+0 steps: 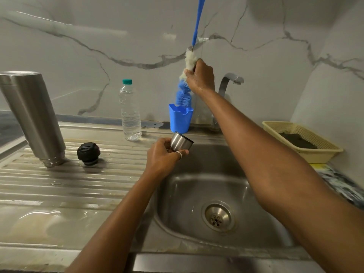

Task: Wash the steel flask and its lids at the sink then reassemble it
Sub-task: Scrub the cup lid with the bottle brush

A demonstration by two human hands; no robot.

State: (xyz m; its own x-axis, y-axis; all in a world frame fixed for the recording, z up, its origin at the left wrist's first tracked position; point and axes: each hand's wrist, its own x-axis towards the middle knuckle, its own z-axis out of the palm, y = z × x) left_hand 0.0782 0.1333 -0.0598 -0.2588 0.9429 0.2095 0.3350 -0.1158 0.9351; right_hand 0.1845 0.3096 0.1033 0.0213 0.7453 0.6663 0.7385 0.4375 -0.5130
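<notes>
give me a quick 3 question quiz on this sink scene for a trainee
1. True or false: the steel flask stands upside down on the draining board.
2. What does the left hand hold? A) black stopper B) steel cup lid C) water bottle
3. Fill in: the right hand grips the brush by its bristles, with its lower end at the mouth of the blue ____.

Key: 1 true; 2 B; 3 holder
</notes>
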